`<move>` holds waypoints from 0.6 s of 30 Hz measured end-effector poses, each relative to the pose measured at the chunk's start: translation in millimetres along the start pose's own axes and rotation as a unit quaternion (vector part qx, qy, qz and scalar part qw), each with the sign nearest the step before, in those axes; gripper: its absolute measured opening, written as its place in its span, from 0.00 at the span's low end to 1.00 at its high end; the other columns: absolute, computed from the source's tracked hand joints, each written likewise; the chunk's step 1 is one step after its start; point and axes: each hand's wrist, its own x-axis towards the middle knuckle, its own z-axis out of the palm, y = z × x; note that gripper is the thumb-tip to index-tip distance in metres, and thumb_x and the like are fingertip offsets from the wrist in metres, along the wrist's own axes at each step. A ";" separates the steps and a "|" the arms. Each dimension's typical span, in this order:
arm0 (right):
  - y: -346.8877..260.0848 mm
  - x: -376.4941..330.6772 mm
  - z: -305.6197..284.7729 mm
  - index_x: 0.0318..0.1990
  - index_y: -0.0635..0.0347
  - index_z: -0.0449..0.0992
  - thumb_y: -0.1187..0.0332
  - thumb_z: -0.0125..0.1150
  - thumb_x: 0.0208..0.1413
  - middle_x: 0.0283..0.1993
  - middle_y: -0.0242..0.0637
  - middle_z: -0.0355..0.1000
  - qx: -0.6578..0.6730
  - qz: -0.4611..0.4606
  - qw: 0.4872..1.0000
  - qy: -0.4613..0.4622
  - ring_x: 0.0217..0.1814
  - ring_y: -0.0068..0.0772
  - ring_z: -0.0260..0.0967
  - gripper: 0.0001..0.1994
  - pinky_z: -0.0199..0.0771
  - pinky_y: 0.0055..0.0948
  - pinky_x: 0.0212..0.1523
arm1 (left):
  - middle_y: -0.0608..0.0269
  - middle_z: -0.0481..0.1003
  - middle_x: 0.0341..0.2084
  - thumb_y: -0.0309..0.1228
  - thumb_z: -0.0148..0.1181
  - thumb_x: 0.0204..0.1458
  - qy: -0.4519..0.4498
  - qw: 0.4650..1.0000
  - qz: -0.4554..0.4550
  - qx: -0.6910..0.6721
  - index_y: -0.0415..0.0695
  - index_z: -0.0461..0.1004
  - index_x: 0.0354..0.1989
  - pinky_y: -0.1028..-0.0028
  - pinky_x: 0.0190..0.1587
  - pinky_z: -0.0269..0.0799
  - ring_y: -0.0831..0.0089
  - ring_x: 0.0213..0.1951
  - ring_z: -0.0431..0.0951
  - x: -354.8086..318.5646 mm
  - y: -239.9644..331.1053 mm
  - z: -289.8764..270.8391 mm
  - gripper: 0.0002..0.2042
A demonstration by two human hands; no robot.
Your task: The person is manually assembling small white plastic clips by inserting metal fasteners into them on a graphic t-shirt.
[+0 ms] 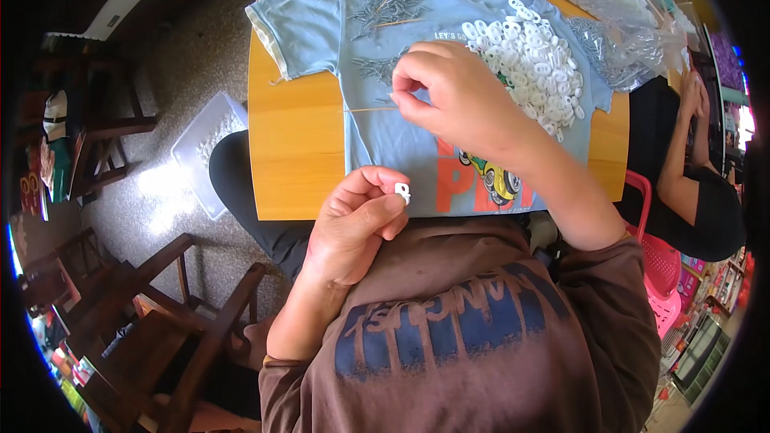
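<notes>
My left hand (359,220) is closed in front of my chest, near the table's front edge. Its thumb and index finger pinch a small white plastic piece (403,190) with holes in it. Above the light blue T-shirt (317,20), my right hand (449,92) is closed with thumb and forefinger together. A thin wooden stick (369,110) runs out leftward from below its thumb; the grip itself is partly hidden. Just beyond that hand lies a small pile of grey pins (377,70). White plastic pieces (533,64) like the held one are heaped to its right.
A larger grey pile (389,8) with sticks on it lies farther back. Clear bags (622,52) stand at the table's right. Left on the floor is a translucent tub (192,148), near wooden chairs (188,305). Another person's arms (686,144) show beside a red chair (662,273).
</notes>
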 end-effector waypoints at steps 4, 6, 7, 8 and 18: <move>-30.4 -16.7 -21.1 0.23 0.62 0.67 0.80 0.56 0.46 0.29 0.31 0.70 0.297 0.158 0.941 -0.046 0.33 0.21 0.66 0.05 0.66 0.21 0.35 | 0.67 0.70 0.26 0.20 0.54 0.50 0.043 0.996 0.073 0.013 0.38 0.70 0.38 0.84 0.26 0.59 0.81 0.21 0.64 -6.8 8.6 9.1 0.07; -32.6 -30.3 -19.8 0.26 0.62 0.68 0.82 0.56 0.48 0.33 0.32 0.70 0.363 0.158 0.917 -0.045 0.36 0.17 0.66 0.05 0.66 0.18 0.36 | 0.66 0.71 0.27 0.20 0.55 0.51 0.038 0.993 0.111 0.020 0.37 0.70 0.39 0.84 0.25 0.60 0.82 0.22 0.65 -6.2 13.9 16.7 0.07; -36.4 -35.2 -21.2 0.28 0.62 0.67 0.82 0.56 0.47 0.33 0.35 0.70 0.435 0.163 0.885 -0.030 0.36 0.18 0.66 0.05 0.66 0.19 0.36 | 0.66 0.71 0.27 0.21 0.55 0.51 0.037 0.990 0.131 0.037 0.37 0.70 0.39 0.84 0.25 0.60 0.82 0.22 0.65 -5.5 15.2 20.0 0.07; -40.1 -39.7 -22.9 0.30 0.62 0.67 0.83 0.56 0.47 0.34 0.37 0.70 0.504 0.167 0.847 -0.013 0.36 0.19 0.66 0.06 0.67 0.20 0.36 | 0.66 0.71 0.28 0.21 0.55 0.51 0.029 0.988 0.144 0.051 0.37 0.70 0.39 0.84 0.25 0.61 0.82 0.23 0.65 -4.9 15.2 20.6 0.07; -48.2 -52.9 -27.6 0.33 0.63 0.71 0.81 0.60 0.47 0.32 0.28 0.68 0.554 0.136 0.821 0.017 0.35 0.17 0.66 0.06 0.66 0.17 0.35 | 0.64 0.72 0.29 0.21 0.56 0.51 0.048 0.981 0.173 0.078 0.36 0.69 0.40 0.84 0.26 0.63 0.83 0.25 0.67 -5.4 12.0 40.8 0.09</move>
